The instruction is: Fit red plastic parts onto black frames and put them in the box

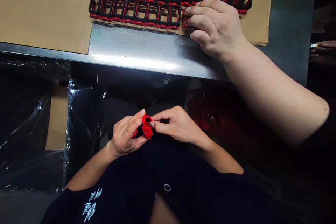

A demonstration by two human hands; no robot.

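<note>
The red plastic part (147, 130) is held clear of any surface, in the air in front of the person's black T-shirt (168, 199) and below the near edge of the steel table (136, 50). It is an angular moulded piece with a rectangular opening near its top; the fingers hide part of its outline, so its full shape cannot be told. The left hand (126, 136) is curled nearly closed, with the thumb and forefinger on the left side of the part and a red end showing below the thumb. The right hand (175, 124) closes from the opposite side in a narrow pinch, with the thumb and forefinger at the opening and the other fingers curled back. For this hold, it is judged best to bear on the part with the finger pads rather than the nails, hold both wrists level, and turn the piece slowly so the opening remains visible. Beyond the near edge, a cardboard sheet (44, 10) on the table carries two rows of black frames with red bases (136, 12). A co-worker's hand (215, 28), reaching in from the right, touches the end of the nearer row with curved fingers (202, 15). Black plastic wrap (26, 112) hangs below the table at the left.
</note>
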